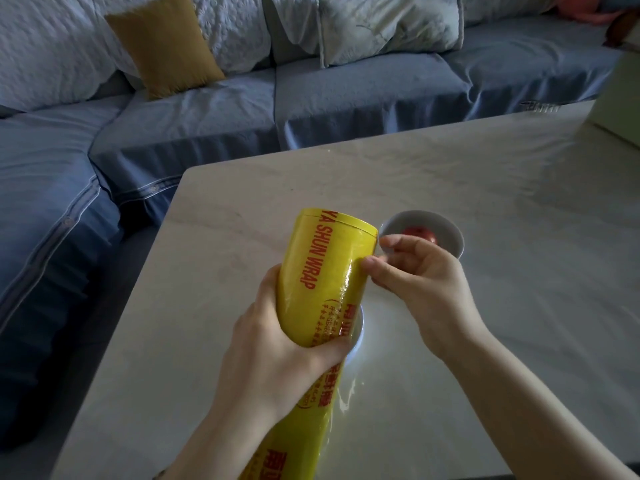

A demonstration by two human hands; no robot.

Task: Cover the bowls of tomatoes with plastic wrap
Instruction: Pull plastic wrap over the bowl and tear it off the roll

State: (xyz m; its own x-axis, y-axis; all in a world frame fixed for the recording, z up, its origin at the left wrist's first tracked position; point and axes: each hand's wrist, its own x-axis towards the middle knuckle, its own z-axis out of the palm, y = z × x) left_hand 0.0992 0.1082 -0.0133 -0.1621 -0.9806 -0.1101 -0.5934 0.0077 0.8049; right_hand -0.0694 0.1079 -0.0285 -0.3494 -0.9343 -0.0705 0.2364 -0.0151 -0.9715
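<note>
A big yellow roll of plastic wrap [322, 275] with red lettering stands tilted over the table, its far end pointing up and away. My left hand [277, 341] grips the roll round its middle. My right hand [412, 268] pinches at the film's edge on the roll's right side with thumb and forefinger. Behind that hand a white bowl [446, 230] holds a red tomato [420, 233]. A second white bowl [356, 336] sits under the roll; only part of its rim shows, and its contents are hidden.
The pale marble table [502, 306] has a corner at the far left. A blue sofa [207, 119] with a mustard cushion [166, 46] and pale pillows runs behind and to the left. A pale box [620, 102] stands at the table's far right.
</note>
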